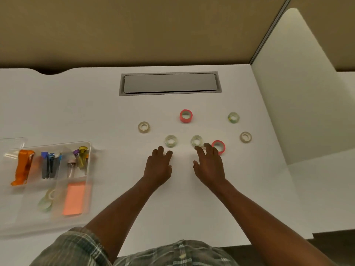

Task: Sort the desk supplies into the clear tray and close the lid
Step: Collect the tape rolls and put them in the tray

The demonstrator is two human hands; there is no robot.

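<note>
Head: white desk (99, 116), clear tray (57, 144), partition (134, 29)

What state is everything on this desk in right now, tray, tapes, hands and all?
Left hand: empty, fingers loosely curled.
Right hand: empty, fingers spread forward.
Clear tray: uncovered, partly filled.
Far pink tape roll: lying flat, untouched.
Near pink tape roll: lying flat, partly hidden by the right hand.
Near-left clear roll: flat, just beyond the left hand's fingers.
Near-middle clear roll: flat, at the right fingertips; contact unclear.
Grey desk flap: shut.
</note>
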